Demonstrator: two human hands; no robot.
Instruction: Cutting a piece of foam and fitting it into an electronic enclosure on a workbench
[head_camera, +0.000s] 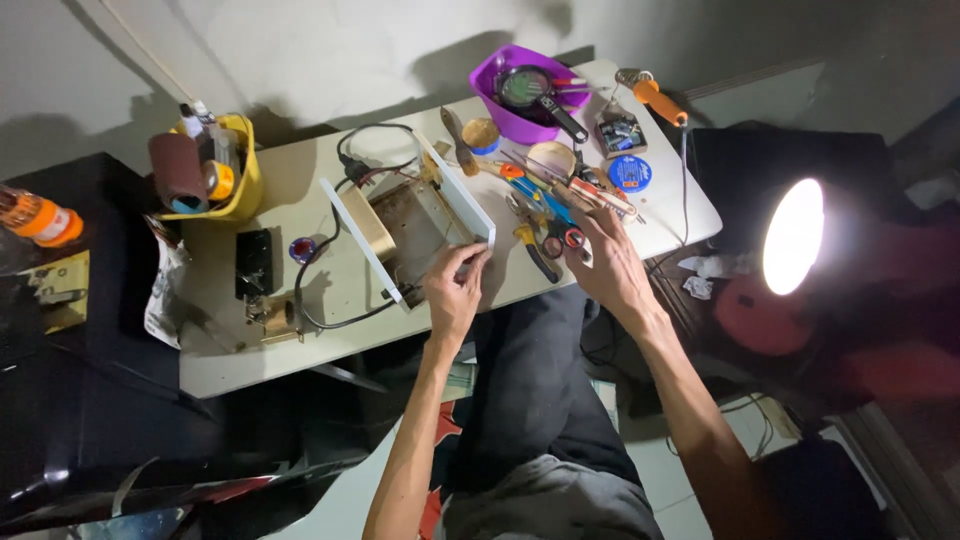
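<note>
An opened white-framed device (410, 225) lies on the small white table (330, 330), its metal inside showing and a black cable looping out of it. My left hand (455, 290) grips the near corner of its frame with bent fingers. My right hand (600, 255) reaches into a pile of hand tools (550, 205) to the right, fingers spread over red-handled pliers and screwdrivers; whether it holds one I cannot tell.
A purple bowl (525, 95) with a magnifier stands at the far edge, a soldering iron (655, 95) beside it. A yellow container (215, 165) of supplies sits far left. A bright lamp (795, 235) glares at right. Black furniture flanks the table.
</note>
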